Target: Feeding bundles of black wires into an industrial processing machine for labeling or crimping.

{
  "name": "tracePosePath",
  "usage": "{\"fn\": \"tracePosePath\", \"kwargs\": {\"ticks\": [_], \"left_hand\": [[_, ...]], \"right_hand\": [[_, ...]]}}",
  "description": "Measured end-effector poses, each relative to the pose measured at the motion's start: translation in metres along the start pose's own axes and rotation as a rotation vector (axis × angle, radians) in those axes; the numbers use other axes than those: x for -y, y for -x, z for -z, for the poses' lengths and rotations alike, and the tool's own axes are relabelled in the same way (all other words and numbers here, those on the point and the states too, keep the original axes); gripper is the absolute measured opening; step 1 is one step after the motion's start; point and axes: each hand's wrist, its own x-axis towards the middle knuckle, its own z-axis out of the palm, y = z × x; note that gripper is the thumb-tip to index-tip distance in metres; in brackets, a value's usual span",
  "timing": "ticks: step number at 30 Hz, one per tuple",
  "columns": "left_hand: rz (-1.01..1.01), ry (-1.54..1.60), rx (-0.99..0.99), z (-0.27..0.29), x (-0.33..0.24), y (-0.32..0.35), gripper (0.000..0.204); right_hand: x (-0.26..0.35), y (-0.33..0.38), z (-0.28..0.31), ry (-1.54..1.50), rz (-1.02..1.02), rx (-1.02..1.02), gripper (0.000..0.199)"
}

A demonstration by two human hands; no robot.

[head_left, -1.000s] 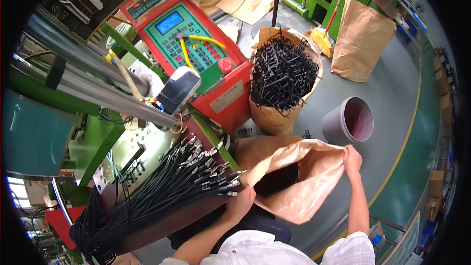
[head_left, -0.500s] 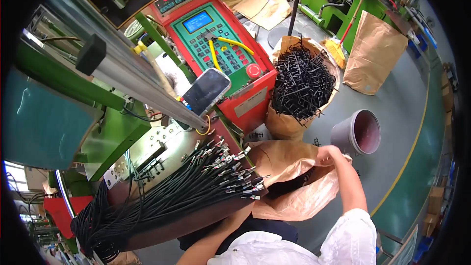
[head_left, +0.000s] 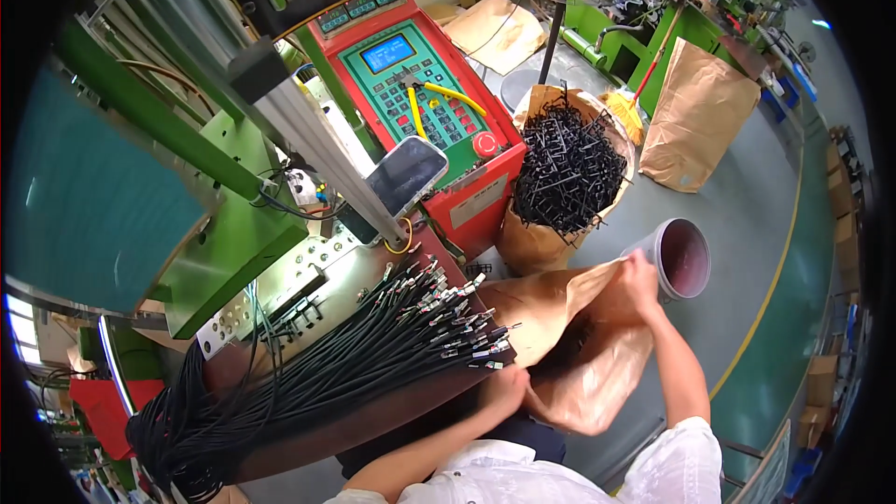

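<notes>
The right hand (head_left: 640,282) has its grip closed on the far right rim of a brown paper bag (head_left: 597,401), just beside a grey bucket (head_left: 686,259). The left hand (head_left: 504,390) has its grip closed at the bag's near left edge, close to the metal tips of a heap of black cables (head_left: 336,359). Between the hands the bag gapes open — its inside is too dark to make out. It sits beside the brown table (head_left: 369,422) that carries the cables. Beyond it stands a bag (head_left: 530,241) heaped with black plastic scraps (head_left: 571,168), next to a red control box (head_left: 485,191) with yellow-handled pliers (head_left: 452,98) on top.
</notes>
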Motion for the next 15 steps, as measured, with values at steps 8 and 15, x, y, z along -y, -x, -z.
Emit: {"fn": "tracePosePath", "kwargs": {"ticks": [8, 15], "left_hand": [[0.187, 0.916, -0.214, 0.03, -0.08, 0.025, 0.037], [0.349, 0.862, -0.359, -0.076, 0.086, -0.071, 0.036]], "right_hand": [[0.055, -0.062, 0.078, -0.307, -0.14, -0.301, 0.011], [-0.009, -0.057, 0.006, 0.259, 0.101, 0.028, 0.034]]}}
